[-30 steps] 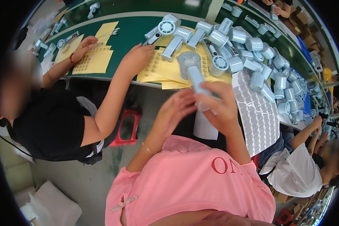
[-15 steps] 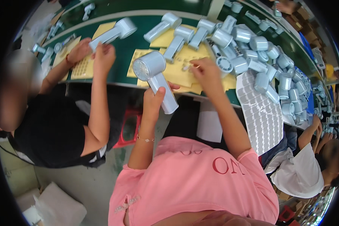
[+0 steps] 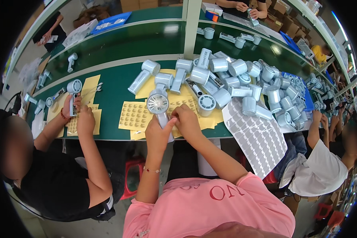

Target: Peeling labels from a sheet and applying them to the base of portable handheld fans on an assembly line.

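My left hand (image 3: 158, 135) is wrapped round the handle of a pale grey-blue handheld fan (image 3: 158, 104). The fan stands upright, its round head uppermost and its ribbed face showing. Against the right side of the handle, my right hand (image 3: 187, 123) has its fingers pinched together; whatever is between them is hidden. Yellow sheets (image 3: 127, 116) carrying rows of small stickers lie on the green table under and beside both hands. Just beyond my hands, several more fans (image 3: 140, 81) rest on the sheets, one with its handle opened (image 3: 194, 88).
A heap of fans (image 3: 238, 69) spreads to the right, beside a blue tray (image 3: 308, 99). A grey-white label sheet (image 3: 258, 137) hangs over the table's front edge. At left a co-worker's hands (image 3: 83, 117) handle another fan. A white post (image 3: 192, 27) rises behind the table.
My right hand has moved from the yellow sheet to the fan's handle. The fan in my left hand has turned more upright. The head view has tilted up, showing more of the far side.
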The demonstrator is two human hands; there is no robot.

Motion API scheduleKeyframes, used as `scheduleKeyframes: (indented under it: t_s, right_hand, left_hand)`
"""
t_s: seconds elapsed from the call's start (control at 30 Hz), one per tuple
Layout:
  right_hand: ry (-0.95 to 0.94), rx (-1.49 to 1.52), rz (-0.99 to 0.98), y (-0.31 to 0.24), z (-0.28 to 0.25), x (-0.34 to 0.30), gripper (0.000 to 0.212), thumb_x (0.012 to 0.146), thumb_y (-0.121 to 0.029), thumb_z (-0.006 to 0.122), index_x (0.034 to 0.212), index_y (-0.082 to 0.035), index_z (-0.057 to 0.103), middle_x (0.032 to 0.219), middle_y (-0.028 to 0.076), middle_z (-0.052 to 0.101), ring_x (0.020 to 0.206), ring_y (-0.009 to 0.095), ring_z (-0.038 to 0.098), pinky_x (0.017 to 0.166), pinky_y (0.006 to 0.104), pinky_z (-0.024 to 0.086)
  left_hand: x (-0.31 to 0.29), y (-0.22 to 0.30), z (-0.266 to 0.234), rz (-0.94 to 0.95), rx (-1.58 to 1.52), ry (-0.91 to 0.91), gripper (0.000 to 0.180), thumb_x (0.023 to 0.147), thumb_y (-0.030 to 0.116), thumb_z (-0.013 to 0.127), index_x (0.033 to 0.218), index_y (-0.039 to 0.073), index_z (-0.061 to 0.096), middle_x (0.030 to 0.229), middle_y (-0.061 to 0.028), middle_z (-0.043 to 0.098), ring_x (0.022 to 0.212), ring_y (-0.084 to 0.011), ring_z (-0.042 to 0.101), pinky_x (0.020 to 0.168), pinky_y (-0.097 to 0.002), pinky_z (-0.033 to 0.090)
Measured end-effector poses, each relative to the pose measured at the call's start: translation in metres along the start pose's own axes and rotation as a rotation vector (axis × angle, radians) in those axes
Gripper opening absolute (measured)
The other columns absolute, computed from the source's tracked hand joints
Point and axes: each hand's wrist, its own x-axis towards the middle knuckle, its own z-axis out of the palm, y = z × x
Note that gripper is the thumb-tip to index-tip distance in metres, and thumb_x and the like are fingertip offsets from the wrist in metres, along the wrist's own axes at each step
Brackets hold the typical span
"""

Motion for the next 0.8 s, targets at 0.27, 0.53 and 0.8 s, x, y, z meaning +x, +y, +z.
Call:
scheduleKeyframes:
  t_s: [0.27,0.53,0.8]
  right_hand:
    - [-0.013,-0.082,-0.045,0.001,0.003,0.006,0.009,0.075,-0.007,0.067,0.081,-0.003,0.062,0.083,0.014,0.057,0.076,0.034,0.059,0.066,0.0421,0.048]
    - [-0.023,0.121,-0.251,0.003,-0.007,-0.01,0.01,0.08,-0.004,0.063,0.088,-0.001,0.057,0.085,0.017,0.054,0.08,0.038,0.054,0.067,0.043,0.044]
    - [-0.212,1.029,0.405,-0.013,-0.073,-0.031,0.011,0.089,-0.005,0.062,0.095,0.003,0.059,0.082,0.008,0.061,0.07,0.013,0.059,0.064,0.0249,0.051]
  left_hand:
    - [0.004,0.005,-0.005,-0.065,-0.029,-0.018,0.047,0.084,0.041,0.066,0.104,-0.001,0.063,0.086,-0.0208,0.068,0.082,-0.0364,0.066,0.072,-0.0414,0.05]
    - [0.009,0.01,-0.009,-0.09,-0.008,-0.054,0.052,0.084,0.046,0.064,0.103,-0.002,0.059,0.083,-0.0241,0.065,0.078,-0.0392,0.064,0.068,-0.0419,0.049]
    - [0.011,0.018,-0.026,-0.175,-0.388,-0.13,0.058,0.089,0.053,0.055,0.105,-0.002,0.062,0.085,-0.0132,0.066,0.072,-0.0194,0.063,0.067,-0.0301,0.049]
